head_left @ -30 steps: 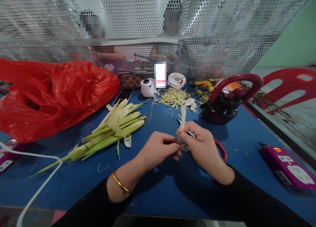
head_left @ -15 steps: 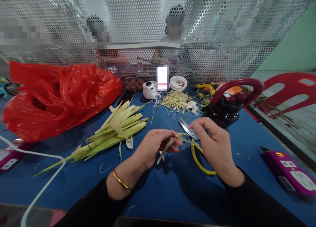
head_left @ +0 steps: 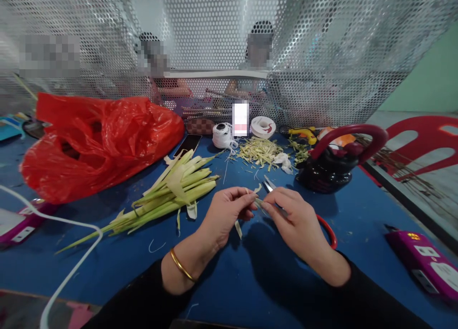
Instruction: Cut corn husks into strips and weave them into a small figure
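My left hand, a gold bangle on its wrist, pinches a thin pale green strip of leaf whose tail hangs below the fingers. The fingertips of my right hand are closed on the same strip, close to the left fingertips. Beneath and behind the right hand is a pair of scissors; the blade tips show past the knuckles and a red handle loop shows to the right. To the left of my hands lies a bundle of pale green husk-like leaves on the blue table.
A red plastic bag fills the back left. At the back are a white twine ball, a white ribbon spool, a lit phone and cut leaf pieces. A black pot and purple device are at right.
My right hand has moved left, in towards my left hand, and its fingers now meet the strip there. The right hand now covers the scissors' yellow handle. The view has shifted slightly.
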Demonstrator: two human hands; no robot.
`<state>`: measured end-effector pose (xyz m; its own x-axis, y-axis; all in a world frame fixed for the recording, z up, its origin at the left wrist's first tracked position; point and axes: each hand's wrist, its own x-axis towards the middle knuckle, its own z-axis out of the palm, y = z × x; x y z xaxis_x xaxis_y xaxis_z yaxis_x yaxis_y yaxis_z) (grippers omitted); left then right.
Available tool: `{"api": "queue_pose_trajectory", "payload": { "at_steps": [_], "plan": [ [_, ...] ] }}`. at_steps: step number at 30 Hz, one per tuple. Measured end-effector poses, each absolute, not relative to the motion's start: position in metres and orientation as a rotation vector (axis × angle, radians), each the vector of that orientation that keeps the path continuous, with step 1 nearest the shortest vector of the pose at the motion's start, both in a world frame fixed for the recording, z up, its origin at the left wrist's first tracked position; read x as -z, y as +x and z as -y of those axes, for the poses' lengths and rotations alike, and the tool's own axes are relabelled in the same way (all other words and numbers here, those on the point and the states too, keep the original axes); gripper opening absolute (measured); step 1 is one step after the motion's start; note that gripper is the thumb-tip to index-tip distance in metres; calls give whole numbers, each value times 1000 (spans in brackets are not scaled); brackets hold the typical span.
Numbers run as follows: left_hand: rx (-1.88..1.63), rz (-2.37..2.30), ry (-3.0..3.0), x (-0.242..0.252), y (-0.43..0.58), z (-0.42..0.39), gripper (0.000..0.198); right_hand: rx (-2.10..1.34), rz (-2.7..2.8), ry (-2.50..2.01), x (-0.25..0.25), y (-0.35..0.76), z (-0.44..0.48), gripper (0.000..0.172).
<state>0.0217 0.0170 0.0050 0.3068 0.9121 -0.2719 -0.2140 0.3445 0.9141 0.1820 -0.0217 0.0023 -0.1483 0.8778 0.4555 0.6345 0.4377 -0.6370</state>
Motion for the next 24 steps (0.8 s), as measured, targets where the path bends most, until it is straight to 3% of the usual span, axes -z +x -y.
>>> {"api": "queue_pose_trajectory", "payload": {
  "at_steps": [13,18,24],
  "plan": [
    [-986,-1004,935,-2,28,-12,20,-489,1932,-1249,-4,177,29,23],
    [-943,-993,928,-8,25,-14,30,-642,1652,-1393,-1,179,22,33],
    [-871,-951,945,-14,23,-11,45,-1019,1213,-1318,3,181,14,25]
  ]
}}
